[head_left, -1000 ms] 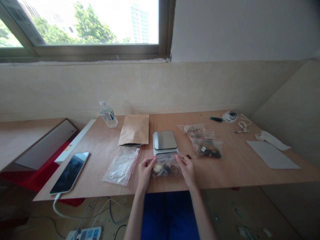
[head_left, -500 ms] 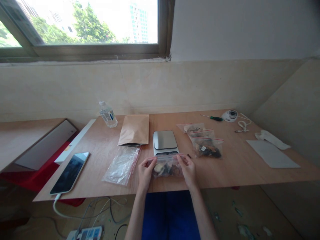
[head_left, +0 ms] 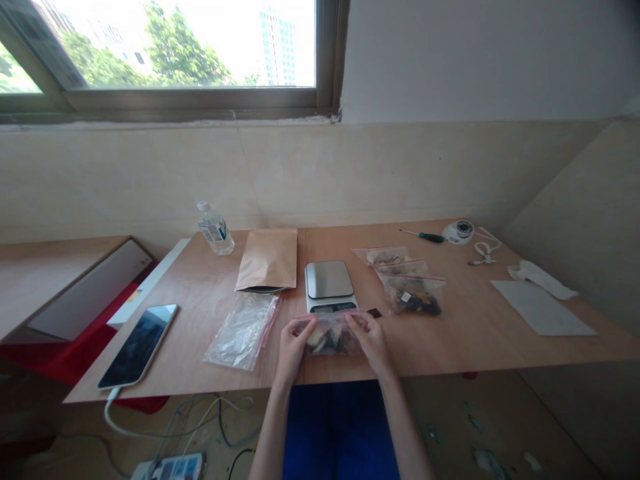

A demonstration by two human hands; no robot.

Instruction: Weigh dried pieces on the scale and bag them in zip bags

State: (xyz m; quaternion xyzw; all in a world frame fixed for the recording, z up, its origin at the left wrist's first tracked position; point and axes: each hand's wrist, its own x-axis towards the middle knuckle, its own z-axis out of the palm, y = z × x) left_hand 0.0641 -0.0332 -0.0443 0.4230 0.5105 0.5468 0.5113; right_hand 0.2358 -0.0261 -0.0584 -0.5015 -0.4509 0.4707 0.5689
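Note:
Between my hands is a clear zip-lock bag (head_left: 331, 339) with dark and pale pieces inside; I cannot make out what they are. My left hand (head_left: 296, 341) pinches its top edge at the left. Farther right along the same edge, my right hand (head_left: 367, 337) pinches it too. Just beyond the bag stands a kitchen scale (head_left: 330, 280) with a bare metal plate, its front partly covered by the bag. Flat empty zip-lock bags (head_left: 243, 331) lie left of my left hand. Several filled zip-lock bags (head_left: 414, 295) rest to the right of the scale.
A brown paper pouch (head_left: 267, 260) and a water bottle (head_left: 216, 230) are at the back left. A phone (head_left: 139, 347) on a cable lies at the left edge. Toward the right are a screwdriver (head_left: 431, 237), a small white camera (head_left: 459, 232) and a white sheet (head_left: 543, 308).
My right hand has slid left along the bag's top edge, uncovering more of a small dark piece on the table. My left hand has shifted slightly right.

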